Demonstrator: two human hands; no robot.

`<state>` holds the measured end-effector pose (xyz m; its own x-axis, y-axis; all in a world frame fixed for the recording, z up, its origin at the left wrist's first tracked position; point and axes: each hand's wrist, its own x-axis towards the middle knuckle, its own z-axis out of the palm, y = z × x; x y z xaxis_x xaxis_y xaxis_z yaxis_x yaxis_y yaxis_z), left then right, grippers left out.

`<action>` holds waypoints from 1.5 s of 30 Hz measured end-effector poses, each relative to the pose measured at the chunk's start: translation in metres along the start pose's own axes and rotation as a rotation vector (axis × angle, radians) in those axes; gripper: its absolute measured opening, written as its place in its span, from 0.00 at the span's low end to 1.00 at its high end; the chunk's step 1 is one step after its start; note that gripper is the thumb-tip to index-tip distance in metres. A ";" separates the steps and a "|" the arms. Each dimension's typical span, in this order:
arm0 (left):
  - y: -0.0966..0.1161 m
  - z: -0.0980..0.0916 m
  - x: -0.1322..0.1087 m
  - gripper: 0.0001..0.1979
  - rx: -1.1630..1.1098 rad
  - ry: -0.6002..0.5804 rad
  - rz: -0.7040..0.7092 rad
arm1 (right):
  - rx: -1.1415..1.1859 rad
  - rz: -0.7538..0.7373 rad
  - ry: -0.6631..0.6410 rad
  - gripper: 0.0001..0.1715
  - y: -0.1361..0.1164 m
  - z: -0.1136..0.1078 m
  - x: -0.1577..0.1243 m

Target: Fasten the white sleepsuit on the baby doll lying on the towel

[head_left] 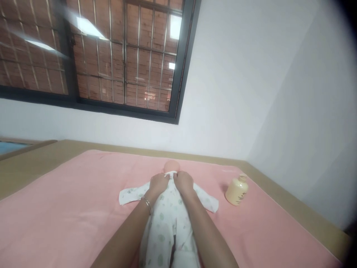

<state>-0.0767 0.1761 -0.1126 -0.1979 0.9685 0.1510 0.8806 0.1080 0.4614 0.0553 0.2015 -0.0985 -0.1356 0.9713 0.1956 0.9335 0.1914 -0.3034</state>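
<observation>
A doll lies on its back on a pink blanket [69,208], its head [170,166] pointing away from me. It wears a white romper [167,223] with small green prints, sleeves spread to both sides. My left hand [158,184] and my right hand [184,182] sit side by side at the romper's collar, just below the doll's head. Both have their fingers curled and pinched on the cloth at the neck opening. A thin bracelet [147,203] circles my left wrist.
A pale yellow bottle [237,190] lies tilted on the blanket to the right of the doll. The blanket covers a tan surface [292,203] set into a white wall corner. A dark-framed barred window [111,56] is on the wall behind.
</observation>
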 end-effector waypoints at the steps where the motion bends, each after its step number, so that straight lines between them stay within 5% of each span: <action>1: 0.000 0.001 0.000 0.25 0.016 0.010 0.006 | -0.004 -0.005 0.013 0.26 -0.001 0.000 0.000; 7: 0.008 0.001 -0.002 0.20 0.081 0.142 0.041 | 0.117 0.026 -0.178 0.31 0.013 0.003 0.004; 13: -0.004 0.000 0.006 0.24 -0.056 -0.048 0.002 | 0.023 -0.070 0.021 0.27 0.004 0.003 0.001; 19: 0.006 0.004 0.002 0.20 0.069 0.150 0.063 | 0.121 0.031 -0.137 0.30 0.014 0.004 0.005; 24: 0.003 0.002 0.002 0.27 0.025 0.031 0.016 | 0.024 -0.026 -0.009 0.28 0.008 0.002 0.002; 31: 0.000 0.004 0.001 0.31 -0.018 -0.015 0.020 | 0.203 0.000 -0.198 0.35 0.025 0.010 0.011; 45: 0.000 0.006 0.002 0.25 -0.068 0.034 0.003 | 0.207 0.028 -0.176 0.35 0.025 0.013 0.010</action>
<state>-0.0747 0.1793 -0.1181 -0.2107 0.9605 0.1820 0.8500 0.0880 0.5194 0.0727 0.2175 -0.1157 -0.1832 0.9828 0.0250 0.8523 0.1715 -0.4941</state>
